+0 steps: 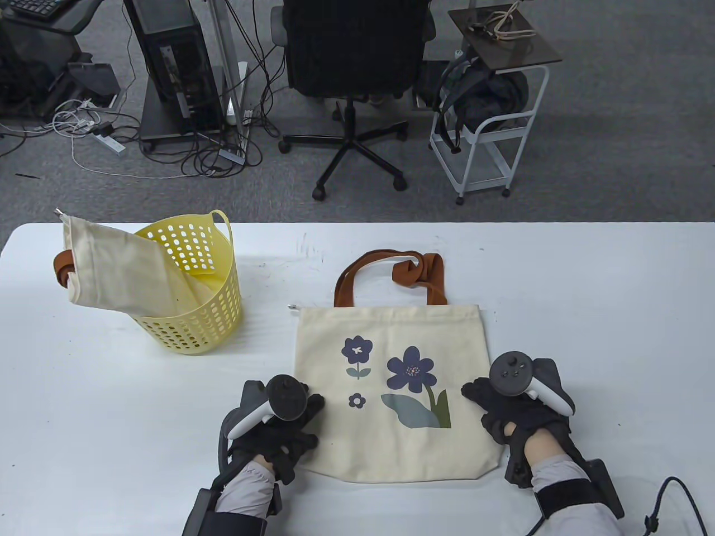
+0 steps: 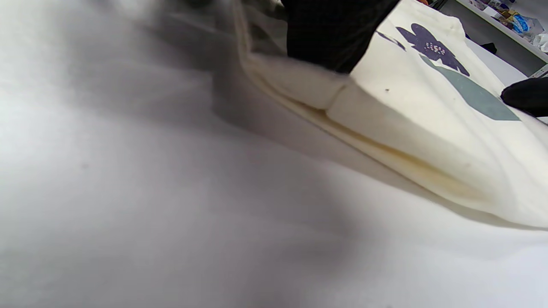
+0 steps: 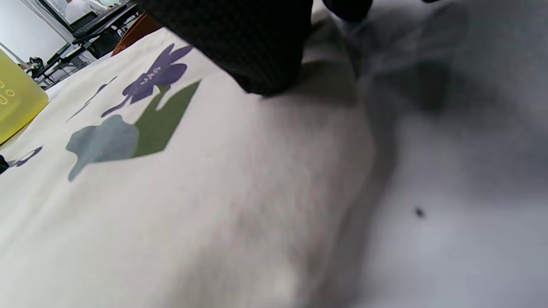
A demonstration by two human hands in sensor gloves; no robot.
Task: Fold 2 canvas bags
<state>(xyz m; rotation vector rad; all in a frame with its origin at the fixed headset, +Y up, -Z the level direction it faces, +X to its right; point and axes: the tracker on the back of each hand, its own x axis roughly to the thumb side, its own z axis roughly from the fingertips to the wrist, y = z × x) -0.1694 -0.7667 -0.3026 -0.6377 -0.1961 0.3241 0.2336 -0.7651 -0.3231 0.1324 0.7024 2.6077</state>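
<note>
Flower bag (image 1: 391, 391): lies flat on the white table (image 1: 586, 312), brown straps (image 1: 410, 273) at the far end.
Second bag (image 1: 106, 268): hangs out of the yellow basket (image 1: 192, 301), far to the left.
What could go wrong: I think the cloth may bunch or slide if one hand pulls harder, so the fold ends up crooked. The twisted straps may get trapped inside.
Left hand (image 1: 276, 427): fingers rest on the bag's left edge. Holding or just pressing? I cannot tell.
Right hand (image 1: 516, 410): fingers touch the bag's right edge. Its grip is hidden too.

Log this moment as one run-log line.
flower bag: flat, unfolded | left hand: on its left edge | right hand: on its right edge | second bag: draped over yellow basket
</note>
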